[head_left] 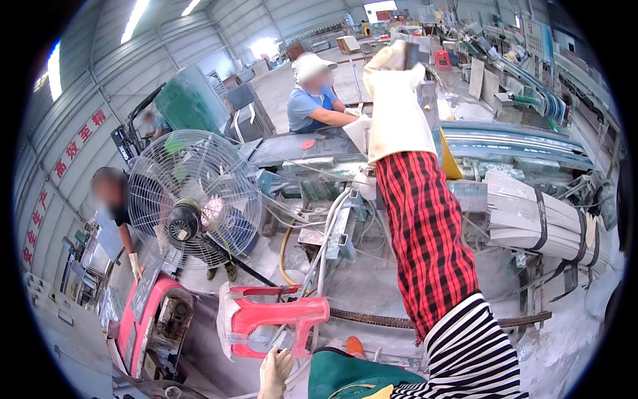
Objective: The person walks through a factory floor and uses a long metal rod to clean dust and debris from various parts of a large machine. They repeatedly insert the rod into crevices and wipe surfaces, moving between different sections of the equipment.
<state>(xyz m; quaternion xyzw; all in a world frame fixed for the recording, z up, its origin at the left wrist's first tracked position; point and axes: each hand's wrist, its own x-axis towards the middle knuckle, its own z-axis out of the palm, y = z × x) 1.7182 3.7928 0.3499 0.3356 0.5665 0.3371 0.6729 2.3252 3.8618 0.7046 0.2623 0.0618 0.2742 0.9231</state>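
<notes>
My right arm, in a red-and-black plaid sleeve cover, reaches far out across the machine. My right hand (391,63), in a cream glove, is closed at the top of a grey upright post, against a dark grey block (413,56); what its fingers hold I cannot make out. Low in the view, my left hand (274,374), also in a cream glove, has loosely bent fingers and nothing visible in it. It is nearest to a red plastic stool (282,320) with a whitish, dusty covering at one end.
A large caged fan (193,199) stands at left. Beyond the machine bed (312,144), a person in a white cap (311,100) works; another person (116,193) is beside a red machine (149,326). Strapped pale strips (541,223) lie at right. Hoses (327,233) run across the middle.
</notes>
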